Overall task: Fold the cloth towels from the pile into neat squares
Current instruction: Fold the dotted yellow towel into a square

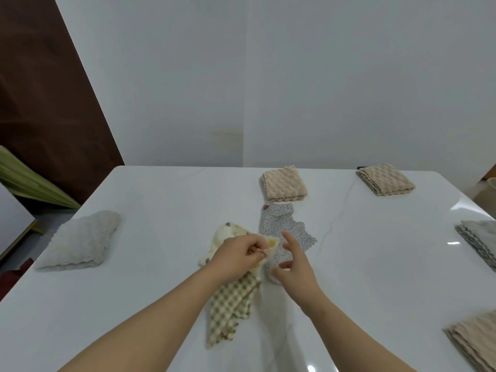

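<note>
A small pile of crumpled cloths lies mid-table. My left hand (241, 253) pinches a corner of the cream and yellow printed cloth (228, 234) and holds it just above the table. Under my left wrist a green checked cloth (230, 307) trails toward me. Right of them lies a white cloth with small dots (281, 224), crumpled. My right hand (292, 264) hovers over its near end with fingers spread, holding nothing.
Folded towels sit around the white table (161, 197): a fluffy white one (80, 241) at left, two beige ones (284, 183) (385, 179) at the back, a grey stack (480, 241) and a beige stack (475, 339) at the right edge.
</note>
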The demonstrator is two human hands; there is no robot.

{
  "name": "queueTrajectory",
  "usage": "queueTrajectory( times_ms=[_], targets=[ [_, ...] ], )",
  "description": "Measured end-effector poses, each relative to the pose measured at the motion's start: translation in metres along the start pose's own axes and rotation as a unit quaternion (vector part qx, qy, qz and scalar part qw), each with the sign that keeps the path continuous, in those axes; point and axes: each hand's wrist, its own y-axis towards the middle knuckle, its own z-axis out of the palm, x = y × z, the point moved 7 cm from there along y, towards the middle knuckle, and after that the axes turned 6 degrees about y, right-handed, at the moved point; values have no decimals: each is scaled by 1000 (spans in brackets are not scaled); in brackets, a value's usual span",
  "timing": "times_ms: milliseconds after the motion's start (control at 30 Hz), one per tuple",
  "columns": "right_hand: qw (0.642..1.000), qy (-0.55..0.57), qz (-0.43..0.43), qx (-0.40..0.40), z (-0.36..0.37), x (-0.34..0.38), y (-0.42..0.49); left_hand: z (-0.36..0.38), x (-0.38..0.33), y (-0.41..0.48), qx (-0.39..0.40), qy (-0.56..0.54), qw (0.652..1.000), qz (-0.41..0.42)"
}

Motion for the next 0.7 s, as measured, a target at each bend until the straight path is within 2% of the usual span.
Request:
queueTrajectory(
  times_ms=[167, 300, 400, 467, 533, 633, 700],
  targets=[
    [999, -10, -34, 14, -25, 8, -18, 21, -31, -10, -4, 4, 1000, 24],
    [1000, -3, 11, -10, -50, -9, -33, 38, -49, -24, -16, 27, 999, 40],
    [998, 30, 30, -52, -70, -22, -46, 51, -44, -33, -67, 162, 984, 9],
    [996, 19, 43, -72, -81, -34, -53, 59, -34, -45, -102, 280, 954, -41],
    [996, -1, 59, -69, -87, -47, -59, 69, -14, -57, -80, 333, 933, -115],
    [995, -24, 90, -35, -89, -65, -69, 84, 22, -73, -11, 297, 926, -231],
    [994, -41, 105, 0, -85, -74, -75, 89, 35, -80, 6, 231, 936, -264]
  ],
)
